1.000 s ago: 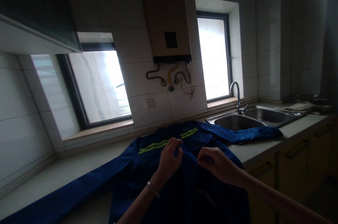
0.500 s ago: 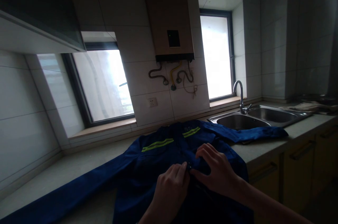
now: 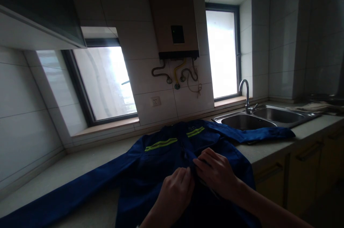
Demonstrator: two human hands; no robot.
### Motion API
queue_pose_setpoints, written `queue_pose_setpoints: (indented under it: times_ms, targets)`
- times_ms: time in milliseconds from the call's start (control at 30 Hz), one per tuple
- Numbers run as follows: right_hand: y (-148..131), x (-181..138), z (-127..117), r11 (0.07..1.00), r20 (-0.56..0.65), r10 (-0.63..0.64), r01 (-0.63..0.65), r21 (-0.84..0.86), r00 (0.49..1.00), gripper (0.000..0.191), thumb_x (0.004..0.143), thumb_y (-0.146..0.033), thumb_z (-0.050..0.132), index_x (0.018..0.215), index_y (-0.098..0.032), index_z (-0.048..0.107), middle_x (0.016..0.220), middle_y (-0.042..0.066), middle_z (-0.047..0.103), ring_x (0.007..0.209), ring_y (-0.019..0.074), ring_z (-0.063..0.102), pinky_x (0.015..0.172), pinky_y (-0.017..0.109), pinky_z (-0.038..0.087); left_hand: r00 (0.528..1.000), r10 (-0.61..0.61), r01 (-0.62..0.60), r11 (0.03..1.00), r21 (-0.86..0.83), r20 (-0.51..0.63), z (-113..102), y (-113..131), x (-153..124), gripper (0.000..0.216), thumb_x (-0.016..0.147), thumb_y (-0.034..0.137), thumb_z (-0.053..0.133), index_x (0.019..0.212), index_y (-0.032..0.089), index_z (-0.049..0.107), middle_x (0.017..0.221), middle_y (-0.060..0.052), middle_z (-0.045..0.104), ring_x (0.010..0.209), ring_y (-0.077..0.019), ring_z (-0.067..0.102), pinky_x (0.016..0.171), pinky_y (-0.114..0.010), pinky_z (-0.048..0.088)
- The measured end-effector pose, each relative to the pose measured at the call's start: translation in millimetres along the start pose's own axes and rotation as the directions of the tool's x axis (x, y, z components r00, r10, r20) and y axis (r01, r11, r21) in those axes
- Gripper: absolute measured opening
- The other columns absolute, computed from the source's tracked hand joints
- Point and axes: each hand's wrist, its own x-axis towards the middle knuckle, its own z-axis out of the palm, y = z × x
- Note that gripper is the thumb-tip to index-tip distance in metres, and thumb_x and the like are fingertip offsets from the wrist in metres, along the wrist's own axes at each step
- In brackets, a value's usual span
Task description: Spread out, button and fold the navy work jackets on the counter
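A dark blue work jacket [image 3: 158, 163] with yellow-green reflective strips lies spread on the countertop, its sleeves stretched out to both sides. At the middle of its front, my left hand [image 3: 176, 188] is closed, fingertips pinching the fabric near the front opening. Just to the right, my right hand [image 3: 216, 170] is closed on the jacket's front edge, which is lifted into a small fold. The fingertips of both hands nearly meet. Whatever fastener may lie between them is too dark and hidden to make out.
The right sleeve end lies beside a double-bowl steel sink [image 3: 243, 122] with a curved faucet [image 3: 245, 93]. A water heater [image 3: 174, 17] hangs on the tiled wall above an outlet [image 3: 155, 101]. A cloth [image 3: 314, 107] lies at the far right of the countertop [image 3: 113, 154].
My right hand's fingers, spread apart before, have closed on the jacket's front edge and raised it slightly. My left hand keeps its pinch. The view has tilted slightly downward.
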Motion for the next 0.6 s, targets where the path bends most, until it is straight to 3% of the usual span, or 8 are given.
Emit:
queue_pose_setpoints:
  times_ms: [200, 333, 467, 600]
  targets:
    - [4, -1, 4, 0.997, 0.020, -0.051, 0.049, 0.054, 0.999, 0.012, 0.088, -0.017, 0.052, 0.090, -0.017, 0.064, 0.074, 0.002, 0.058, 0.075, 0.0129, 0.051, 0.063, 0.024, 0.043, 0.998, 0.029, -0.024, 0.995, 0.098, -0.054, -2, -7, -3, 0.023, 0.090, 0.010, 0.036, 0.109, 0.013, 0.050, 0.083, -0.006, 0.066, 0.071, -0.0172, 0.065, 0.057, -0.026, 0.053]
    - [-1, -5, 2, 0.991, -0.041, -0.087, 0.091, 0.101, 0.995, 0.013, 0.088, -0.015, 0.050, 0.093, -0.017, 0.062, 0.072, 0.002, 0.058, 0.072, 0.0113, 0.052, 0.062, 0.023, 0.044, 0.999, 0.032, -0.037, 0.990, 0.138, 0.041, 3, -15, -7, 0.029, 0.088, 0.006, 0.039, 0.113, 0.010, 0.052, 0.087, -0.007, 0.067, 0.076, -0.0185, 0.065, 0.059, -0.027, 0.053]
    - [-15, -4, -9, 0.984, -0.086, -0.143, 0.151, 0.098, 0.986, 0.014, 0.083, -0.014, 0.056, 0.097, -0.016, 0.060, 0.076, 0.002, 0.060, 0.078, 0.0132, 0.054, 0.066, 0.023, 0.046, 0.963, -0.145, 0.125, 0.987, 0.100, 0.227, 8, -22, -1, 0.031, 0.083, 0.004, 0.042, 0.109, 0.010, 0.058, 0.093, -0.010, 0.068, 0.085, -0.0218, 0.065, 0.067, -0.030, 0.052]
    - [-22, 2, -24, 0.985, 0.012, -0.133, 0.131, 0.113, 0.991, 0.010, 0.083, -0.015, 0.052, 0.089, -0.017, 0.061, 0.073, 0.003, 0.059, 0.076, 0.0134, 0.054, 0.066, 0.025, 0.044, 0.894, -0.259, 0.296, 0.954, -0.049, 0.367, -1, -25, 10, 0.028, 0.083, 0.009, 0.042, 0.097, 0.016, 0.064, 0.088, -0.008, 0.068, 0.082, -0.0204, 0.065, 0.069, -0.028, 0.047]
